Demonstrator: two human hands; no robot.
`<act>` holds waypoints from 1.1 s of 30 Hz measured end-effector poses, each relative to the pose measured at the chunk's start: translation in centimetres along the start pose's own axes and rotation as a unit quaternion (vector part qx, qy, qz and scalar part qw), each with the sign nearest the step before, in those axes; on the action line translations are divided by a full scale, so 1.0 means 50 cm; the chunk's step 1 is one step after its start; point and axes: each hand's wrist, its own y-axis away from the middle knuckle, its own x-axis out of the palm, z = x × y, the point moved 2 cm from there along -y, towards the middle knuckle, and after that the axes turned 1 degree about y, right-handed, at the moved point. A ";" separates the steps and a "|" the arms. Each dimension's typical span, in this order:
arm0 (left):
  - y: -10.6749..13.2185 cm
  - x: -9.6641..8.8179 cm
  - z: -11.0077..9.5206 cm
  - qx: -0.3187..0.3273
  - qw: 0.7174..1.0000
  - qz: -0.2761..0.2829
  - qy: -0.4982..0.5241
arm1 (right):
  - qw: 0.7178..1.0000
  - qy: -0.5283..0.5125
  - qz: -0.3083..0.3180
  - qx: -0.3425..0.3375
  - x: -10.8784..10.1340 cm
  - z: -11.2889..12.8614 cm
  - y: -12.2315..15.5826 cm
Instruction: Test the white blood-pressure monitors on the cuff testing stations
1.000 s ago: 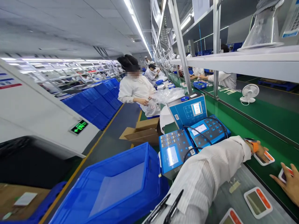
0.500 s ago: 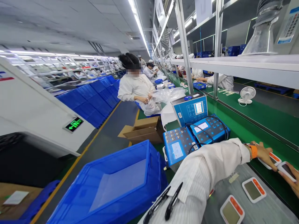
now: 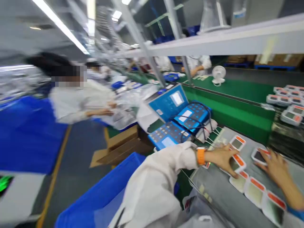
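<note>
My left hand [image 3: 222, 160], with an orange watch strap at the wrist, has its thumb and fingers around a small white device with an orange strip and a grey screen [image 3: 235, 163]. That device is at the grey mat [image 3: 217, 183]. To the right, my right hand [image 3: 279, 169] grips a similar white device with a dark screen [image 3: 259, 155] by its edges. Another such device [image 3: 237, 143] lies just beyond my left hand. Nearer to me, a slanting row of several devices [image 3: 255, 191] lies on the mat, side by side.
Blue testing boxes with cables [image 3: 193, 115] stand left of the mat. A blue bin [image 3: 95, 193] and an open cardboard box [image 3: 121, 145] sit lower left. Several more devices [image 3: 294, 98] lie at far right. A co-worker [image 3: 80, 98] handles clear plastic at the left.
The view has swung right and is blurred. Both hands, seen earlier at devices on the green surface, are now over the grey mat, where more devices show.
</note>
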 end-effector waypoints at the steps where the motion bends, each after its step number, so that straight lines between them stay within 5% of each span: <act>1: 0.014 0.017 0.005 0.002 1.000 0.002 0.002 | 1.000 0.007 0.023 0.013 0.014 0.007 0.002; 7: 0.045 0.091 0.009 -0.039 0.995 -0.094 0.006 | 0.996 0.004 0.036 0.076 0.016 0.036 -0.008; 12: -0.021 0.106 -0.052 -0.135 0.969 -0.204 -0.026 | 0.983 -0.043 0.090 0.154 -0.007 0.030 0.037; 20: -0.123 0.164 -0.153 -0.090 0.985 -0.112 -0.099 | 0.992 -0.111 0.056 0.028 0.033 -0.034 0.022; 26: -0.173 0.210 -0.175 -0.117 0.980 -0.107 -0.123 | 0.962 -0.251 -0.063 0.087 0.038 -0.092 0.035; 29: -0.189 0.226 -0.192 -0.139 0.974 -0.112 -0.142 | 0.939 -0.292 -0.120 0.139 0.017 -0.072 0.043; 33: -0.168 0.234 -0.199 -0.109 0.973 -0.107 -0.175 | 0.948 -0.271 -0.108 0.125 -0.031 0.006 0.029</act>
